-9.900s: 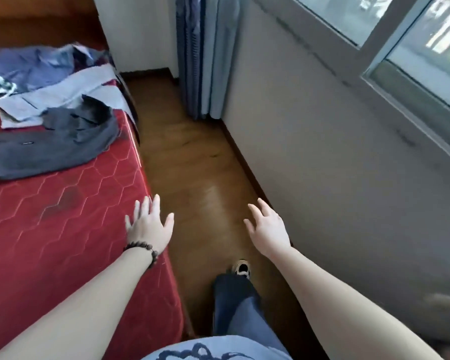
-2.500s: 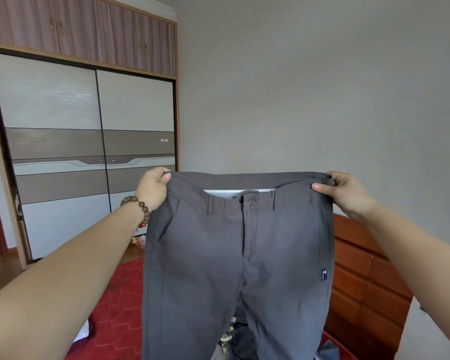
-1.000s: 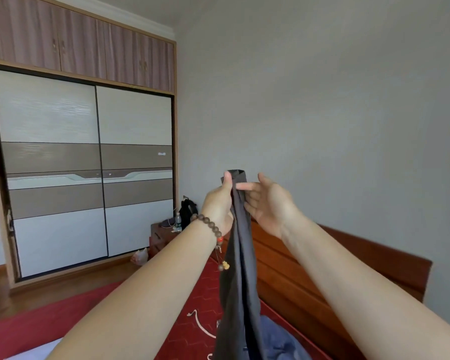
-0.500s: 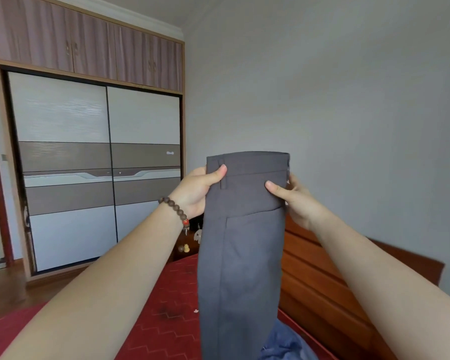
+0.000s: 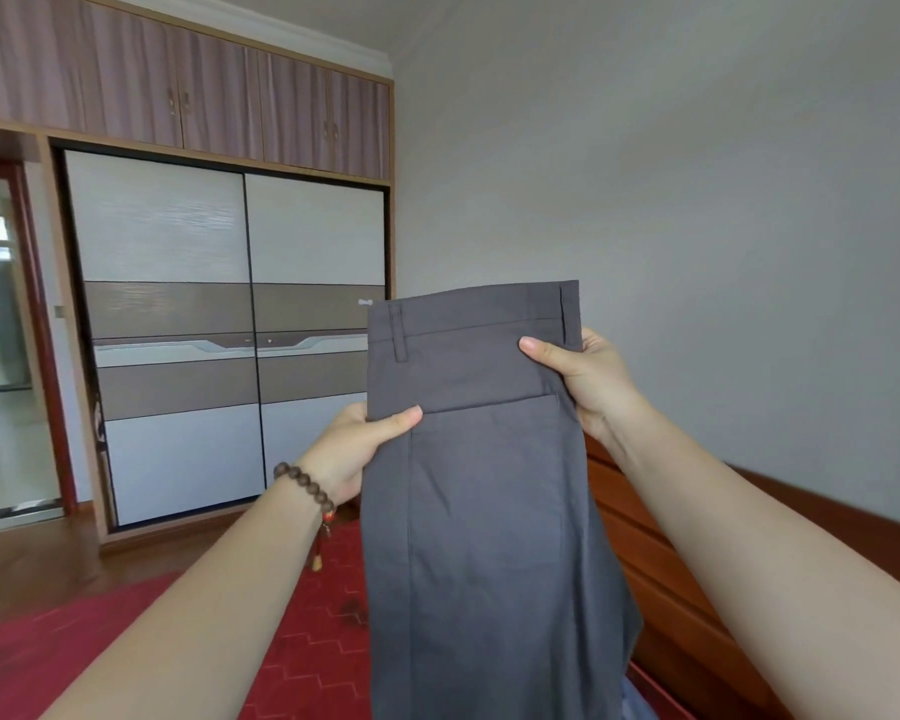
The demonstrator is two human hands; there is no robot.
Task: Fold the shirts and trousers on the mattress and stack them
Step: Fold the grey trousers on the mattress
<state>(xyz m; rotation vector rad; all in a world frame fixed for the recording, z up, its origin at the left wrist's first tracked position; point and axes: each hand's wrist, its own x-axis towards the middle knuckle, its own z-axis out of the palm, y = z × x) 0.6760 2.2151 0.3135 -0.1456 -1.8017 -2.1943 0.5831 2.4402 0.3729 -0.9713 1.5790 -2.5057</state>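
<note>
Trousers [image 5: 481, 491], grey and folded lengthwise, hang from your two hands above the mattress [image 5: 313, 636]; no label or writing shows. Your left hand [image 5: 357, 449] pinches the left edge below the waistband, and your right hand [image 5: 588, 376] pinches the right edge.

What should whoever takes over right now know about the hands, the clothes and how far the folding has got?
Left hand: pinches the left edge of the grey trousers, below the waistband.
Right hand: pinches the right edge, at the waistband.
Trousers: held up in the air above the red mattress, folded in half lengthwise, legs hanging down out of view.
Done: the lengthwise fold of this pair.
Left: lay the pair on the mattress, fold it across, then start a stack. A bit of blue fabric shows at the bottom edge; other clothes are out of view.
</note>
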